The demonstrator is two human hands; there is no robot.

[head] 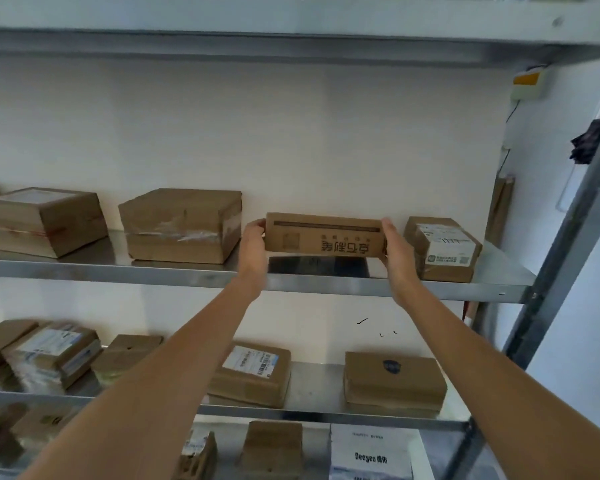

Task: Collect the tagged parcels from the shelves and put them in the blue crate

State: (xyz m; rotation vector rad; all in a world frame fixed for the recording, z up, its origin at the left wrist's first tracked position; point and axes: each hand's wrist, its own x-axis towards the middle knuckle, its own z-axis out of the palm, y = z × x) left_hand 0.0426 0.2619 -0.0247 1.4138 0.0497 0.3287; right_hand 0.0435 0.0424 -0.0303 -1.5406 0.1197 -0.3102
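A flat brown cardboard parcel (324, 234) with upside-down printed characters is held just above the upper metal shelf (222, 271). My left hand (253, 244) grips its left end and my right hand (397, 249) grips its right end. Right beside it stands a smaller parcel (442, 249) with a white label and green code. Two larger brown boxes, one (182, 225) and another (42, 220), sit to the left on the same shelf. The blue crate is not in view.
The lower shelf (319, 382) carries several labelled parcels, among them one (253, 374) with a barcode label and a plain box (394, 381). More boxes and a white package (371, 452) lie below. A grey upright post (568, 244) bounds the shelves on the right.
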